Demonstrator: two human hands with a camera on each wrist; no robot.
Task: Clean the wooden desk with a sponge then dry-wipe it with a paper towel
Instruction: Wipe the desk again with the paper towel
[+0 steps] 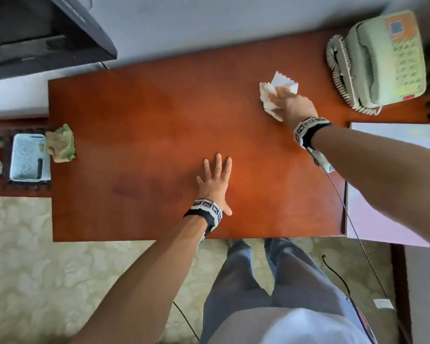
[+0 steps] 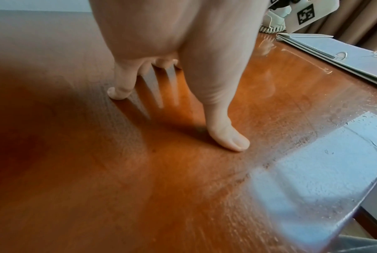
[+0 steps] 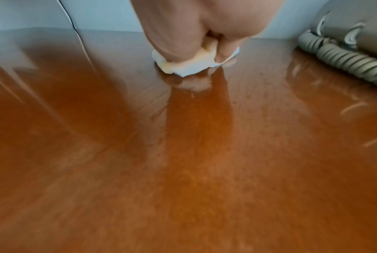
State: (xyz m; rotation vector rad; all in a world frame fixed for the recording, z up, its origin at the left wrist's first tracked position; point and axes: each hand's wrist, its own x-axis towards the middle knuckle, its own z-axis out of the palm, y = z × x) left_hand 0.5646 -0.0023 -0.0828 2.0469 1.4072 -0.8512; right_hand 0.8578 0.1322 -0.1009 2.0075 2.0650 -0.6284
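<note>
Head view. Right hand (image 1: 299, 105) clenched round a crumpled paper towel (image 1: 276, 91), pressed onto the wooden worktop (image 1: 147, 115) at the far right. Telephone (image 1: 385, 58) with coiled cord (image 1: 333, 60) just right of that hand; white papers (image 1: 392, 132) near the right wrist. Left hand (image 1: 215, 184) flat on the worktop, fingers straight and spread, holding nothing, well apart from the right hand and nearer the front edge. Yellow-green sponge (image 1: 60, 142) far to the left of the left hand, at the worktop's left edge, touching a pale blue basket (image 1: 26, 157) beside the worktop. Dark monitor (image 1: 42, 31) beyond, at far left.

Left wrist view. Left hand (image 2: 174, 51) seen from the wrist, fingers extended, thumb (image 2: 228, 137) and a fingertip (image 2: 118, 93) touching the worktop (image 2: 96, 171). Damp streaks and droplets on the surface right of the thumb. Binder (image 2: 334, 54) lying right of the hand; telephone cord (image 2: 270, 29) behind it.

Right wrist view. Right hand (image 3: 205, 30) bunched tight on the paper towel (image 3: 189, 68), towel pressed against the glossy worktop (image 3: 183, 171) directly under the fingers. Coiled cord (image 3: 343, 61) to the right of the hand. Picture blurred.
</note>
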